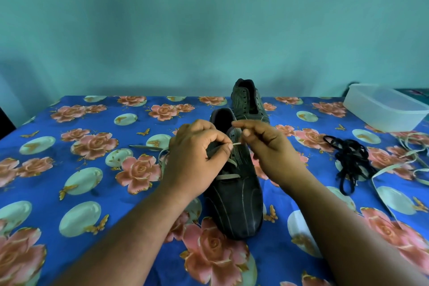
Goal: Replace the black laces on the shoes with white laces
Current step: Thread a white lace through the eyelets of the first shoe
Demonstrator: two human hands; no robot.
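Blue floral cloth [97, 169] covers the table under a plain teal wall, and the work sits at its middle. Farthest left lies the loose end of the white lace [144, 147], trailing off the near shoe's side onto the cloth, probably parked there until its turn at the eyelets.

Next comes the left hand [197, 158], fingers curled over the near shoe [234, 204] at the eyelet rows. Its thumb and forefinger appear to pinch the lace tip at the tongue while the palm steadies the upper, so the shoe does not slide as the lace is fed. The shoe points its toe at the person, which keeps the eyelets facing up and within reach. 2 pale lace bars already cross the lower eyelets; the upper rows look unlaced, so I judge this shoe about half done.

Just right of that, the right hand [264, 146] hovers by the tongue, wrist bent inward, fingers loosely curled toward the same lace tip. Whether it grips the tip I cannot tell.

Behind stands the second shoe [248, 102], with no lace visible, waiting. Further right the removed black laces [350, 165] lie heaped, well apart from the shoes, with another white lace [399, 165] looping beside them. At the far right corner sits a clear plastic box [383, 109].
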